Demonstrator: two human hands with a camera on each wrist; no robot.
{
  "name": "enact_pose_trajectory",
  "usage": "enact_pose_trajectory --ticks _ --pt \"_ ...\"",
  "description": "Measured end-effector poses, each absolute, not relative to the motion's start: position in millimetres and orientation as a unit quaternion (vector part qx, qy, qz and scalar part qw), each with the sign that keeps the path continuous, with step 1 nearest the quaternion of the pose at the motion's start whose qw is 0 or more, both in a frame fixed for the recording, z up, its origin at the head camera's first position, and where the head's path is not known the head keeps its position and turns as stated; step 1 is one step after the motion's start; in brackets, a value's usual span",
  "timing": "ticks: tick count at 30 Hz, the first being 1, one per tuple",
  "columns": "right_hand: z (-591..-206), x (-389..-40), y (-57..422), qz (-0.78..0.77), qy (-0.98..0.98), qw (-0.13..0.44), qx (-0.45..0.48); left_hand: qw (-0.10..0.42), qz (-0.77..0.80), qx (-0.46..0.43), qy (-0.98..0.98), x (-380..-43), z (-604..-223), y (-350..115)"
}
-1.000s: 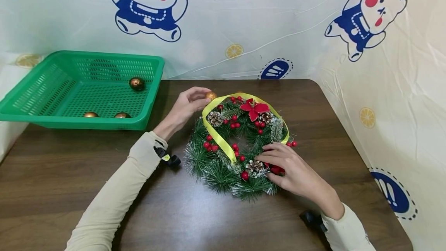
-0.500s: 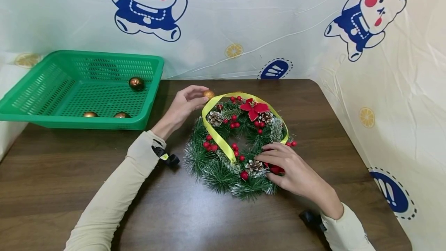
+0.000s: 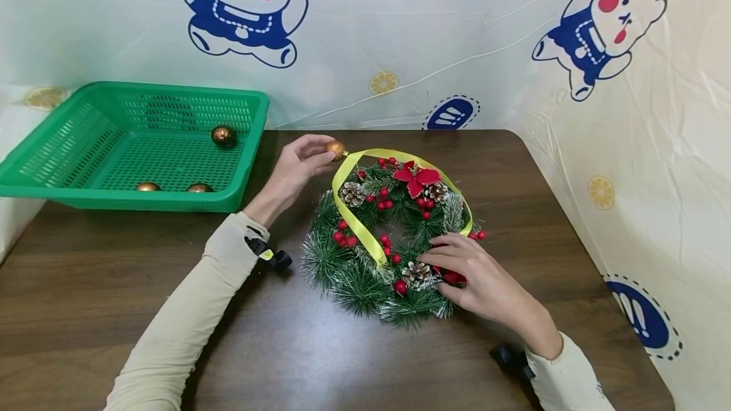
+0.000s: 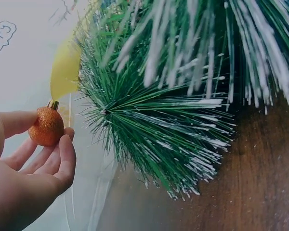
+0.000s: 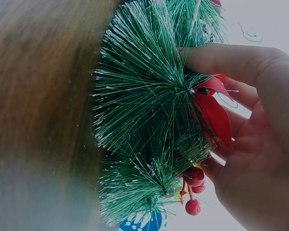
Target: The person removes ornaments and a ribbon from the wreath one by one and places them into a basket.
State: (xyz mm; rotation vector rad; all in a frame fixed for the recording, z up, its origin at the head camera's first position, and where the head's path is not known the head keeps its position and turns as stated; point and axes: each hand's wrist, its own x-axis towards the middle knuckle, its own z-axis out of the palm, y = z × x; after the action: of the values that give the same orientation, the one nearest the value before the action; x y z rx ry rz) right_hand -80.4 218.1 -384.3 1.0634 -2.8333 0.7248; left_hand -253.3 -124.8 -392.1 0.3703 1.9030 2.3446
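My left hand (image 3: 288, 176) pinches a glittery copper bauble (image 3: 335, 150) between thumb and fingers, off the upper left edge of the Christmas wreath (image 3: 362, 290). In the left wrist view the bauble's metal cap (image 4: 53, 104) meets the end of the yellow ribbon (image 4: 65, 70). That ribbon loops over the wreath, which has frosted green needles, pine cones, red berries and a red poinsettia (image 3: 417, 179). At the wreath's lower right, my right hand (image 3: 493, 287) holds it, thumb on the outer needles and fingers over the top. A red petal (image 5: 214, 118) shows beneath that palm.
A green plastic basket (image 3: 259, 144) stands at the back left. Inside lie a shiny bronze bauble (image 3: 224, 137) and two more partly hidden by its front rim. Behind the brown wooden table (image 3: 320, 360) hangs a white patterned sheet (image 3: 365, 18).
My left hand has drawn the bauble a little up and to the left, away from the wreath, so its cap now shows by the ribbon. My right hand and the wreath stay put.
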Motion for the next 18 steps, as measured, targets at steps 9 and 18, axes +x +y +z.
enact_pose_trajectory --ticks 9,18 --pt "-384.5 -80.2 218.3 0.236 -0.91 0.015 0.341 0.01 0.77 0.088 0.632 -254.6 -386.5 -128.7" --pt "-384.3 -80.4 218.5 0.232 -0.912 0.013 0.338 -0.009 0.773 0.074 0.63 -252.8 -379.6 -136.8"
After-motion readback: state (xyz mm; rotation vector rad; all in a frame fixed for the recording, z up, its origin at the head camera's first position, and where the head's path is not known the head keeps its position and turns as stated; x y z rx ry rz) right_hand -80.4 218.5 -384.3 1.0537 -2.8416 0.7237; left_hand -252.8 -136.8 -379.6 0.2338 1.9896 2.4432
